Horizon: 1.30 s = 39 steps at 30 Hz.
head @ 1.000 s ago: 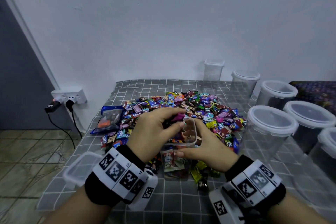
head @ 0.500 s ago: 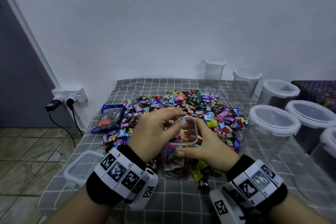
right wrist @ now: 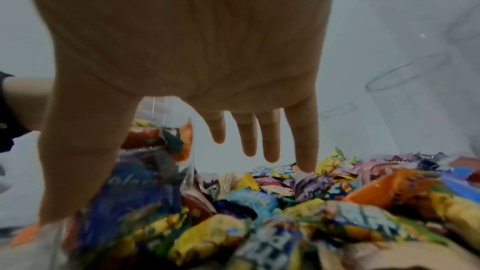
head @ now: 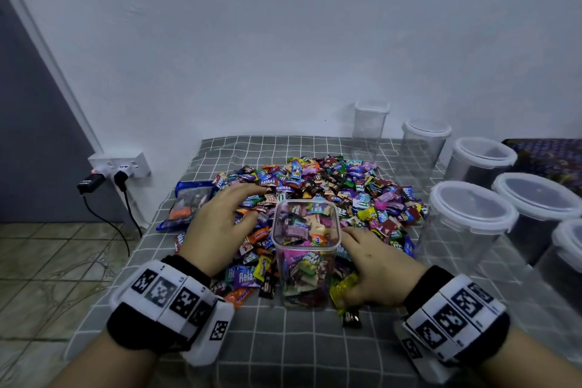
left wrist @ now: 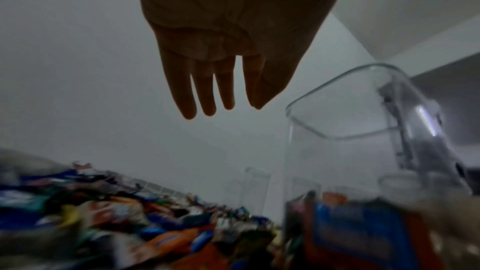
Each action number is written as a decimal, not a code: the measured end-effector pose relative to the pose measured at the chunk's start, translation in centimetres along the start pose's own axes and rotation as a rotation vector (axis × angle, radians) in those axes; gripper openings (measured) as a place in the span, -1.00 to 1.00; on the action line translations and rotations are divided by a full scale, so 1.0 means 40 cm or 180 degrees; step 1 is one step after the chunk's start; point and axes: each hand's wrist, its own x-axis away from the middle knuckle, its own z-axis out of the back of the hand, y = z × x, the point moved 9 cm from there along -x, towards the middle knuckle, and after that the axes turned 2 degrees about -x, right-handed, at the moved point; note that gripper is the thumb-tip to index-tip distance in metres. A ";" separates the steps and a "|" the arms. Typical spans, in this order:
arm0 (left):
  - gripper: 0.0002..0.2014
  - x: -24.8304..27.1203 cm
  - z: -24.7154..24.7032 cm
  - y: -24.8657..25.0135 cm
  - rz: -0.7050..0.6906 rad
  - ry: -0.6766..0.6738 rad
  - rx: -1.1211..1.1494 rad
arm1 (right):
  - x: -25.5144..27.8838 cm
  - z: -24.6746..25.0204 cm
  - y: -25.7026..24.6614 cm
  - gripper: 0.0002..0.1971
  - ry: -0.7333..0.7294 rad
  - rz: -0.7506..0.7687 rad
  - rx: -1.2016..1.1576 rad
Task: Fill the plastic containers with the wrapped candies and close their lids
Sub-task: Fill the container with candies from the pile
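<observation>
Both hands were empty, fingers loose: left hand (head: pixel 220 224) spread over the candy pile (head: pixel 362 189), right hand (head: pixel 378 264) resting just beside the square container (head: pixel 307 249), which stood lidless and mostly full near the front edge of the surface (head: pixel 283 343). Wrappers look light and crinkly, probably slippery, so I'd scoop handfuls. The container seems rigid; grab its side walls.

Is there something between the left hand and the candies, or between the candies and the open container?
Nothing visible. The left hand hovers open right over the candies, and the open container stands lidless at the pile's near edge, its mouth unblocked. The right hand is beside it, not over it.
</observation>
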 end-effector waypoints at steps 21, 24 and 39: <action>-0.04 0.054 -0.253 -0.171 0.0378 -0.2989 -0.2797 | -0.117 -0.038 0.018 -0.41 -0.0458 -0.0063 0.0850; -0.34 0.042 -0.250 -0.155 0.0216 -0.2789 -0.2775 | -0.118 -0.034 0.016 -0.52 -0.0398 -0.0051 0.0862; -0.78 0.002 -0.211 -0.113 0.0201 -0.2028 -0.2552 | -0.138 -0.009 0.033 -0.68 0.0065 -0.0056 0.0585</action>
